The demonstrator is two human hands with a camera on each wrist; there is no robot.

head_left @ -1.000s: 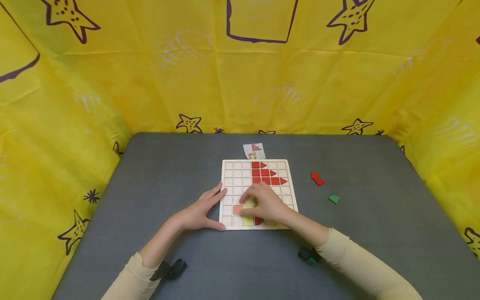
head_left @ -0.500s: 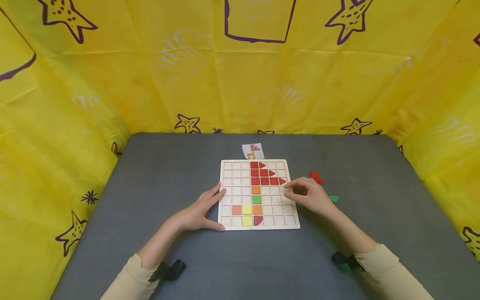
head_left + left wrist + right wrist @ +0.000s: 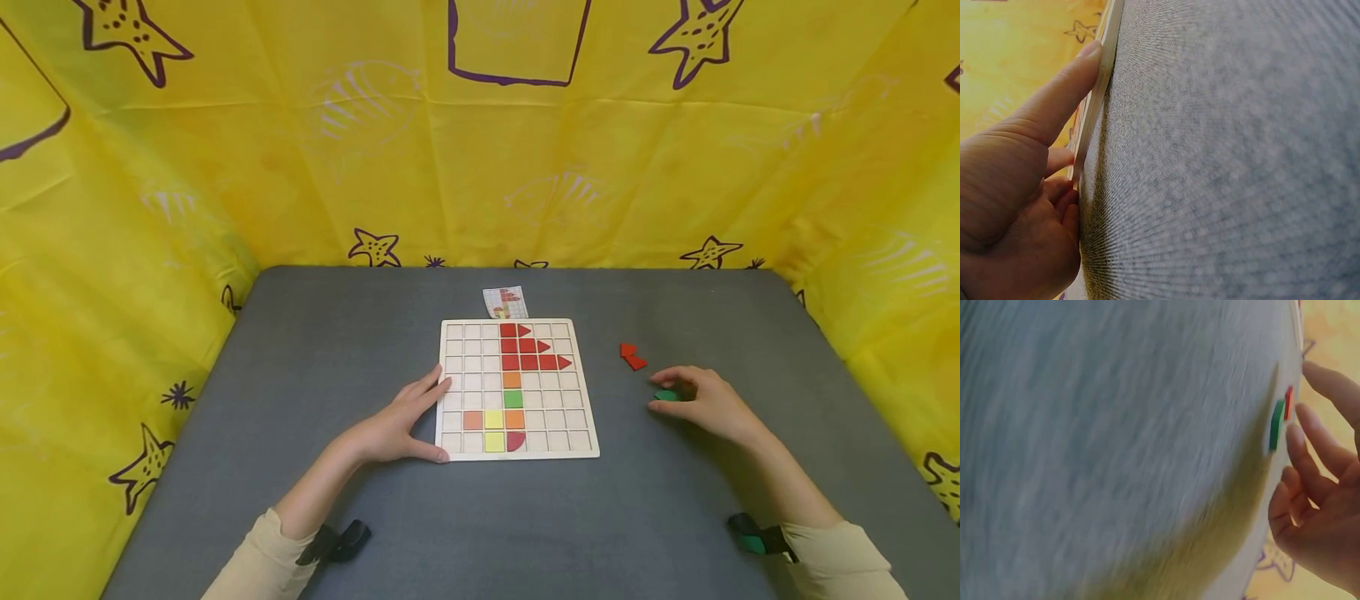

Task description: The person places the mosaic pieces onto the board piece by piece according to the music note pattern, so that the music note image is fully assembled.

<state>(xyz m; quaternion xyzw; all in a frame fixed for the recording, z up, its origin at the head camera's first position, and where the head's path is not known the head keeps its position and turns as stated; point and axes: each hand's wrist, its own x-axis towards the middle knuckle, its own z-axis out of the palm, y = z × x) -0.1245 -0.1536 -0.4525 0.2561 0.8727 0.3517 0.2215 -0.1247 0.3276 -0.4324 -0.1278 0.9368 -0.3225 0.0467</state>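
Note:
A wooden grid board [image 3: 570,433] lies mid-table with red, orange, green and yellow tiles set in it. My left hand [image 3: 405,421] rests against its left edge, fingers straight and thumb along the near corner; the left wrist view shows the thumb [image 3: 1060,106] lying on the board's thin edge [image 3: 1102,75]. My right hand [image 3: 678,392] is to the right of the board, thumb and fingers arched around a loose green piece [image 3: 665,395] on the table. In the right wrist view the fingertips [image 3: 1294,434] sit just beside the green piece [image 3: 1277,425], not clasping it.
Two loose red pieces [image 3: 632,357] lie just beyond the green one, one red piece [image 3: 1288,403] also showing in the right wrist view. A small pattern card [image 3: 506,302] sits behind the board. Yellow starfish-print sheeting [image 3: 480,167] walls the grey table [image 3: 300,350] on three sides.
My right hand lifted off the lower rows of the board, crossed its right side and now sits over the green piece on the table. The left hand has stayed put.

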